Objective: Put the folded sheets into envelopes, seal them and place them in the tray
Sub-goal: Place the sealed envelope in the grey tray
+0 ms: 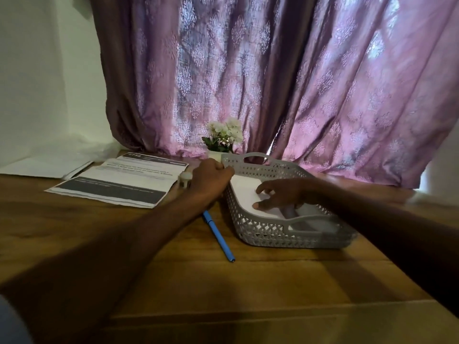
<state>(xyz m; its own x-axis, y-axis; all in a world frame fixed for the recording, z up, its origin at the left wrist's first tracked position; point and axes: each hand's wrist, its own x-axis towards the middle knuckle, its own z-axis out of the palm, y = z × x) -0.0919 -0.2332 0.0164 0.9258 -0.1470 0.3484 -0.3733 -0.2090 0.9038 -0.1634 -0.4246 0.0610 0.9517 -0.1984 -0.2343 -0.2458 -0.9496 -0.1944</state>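
A blue pen (218, 236) lies at a slant on the wooden table (260, 281), its tip pointing toward the near edge. At the back, a small pot of white flowers (224, 137) stands against the pink patterned curtain (273, 78), which glows with light from behind. A small white knobbed object (185, 178) sits on the table, too blurred to identify. A plain white wall (42, 78) fills the left.
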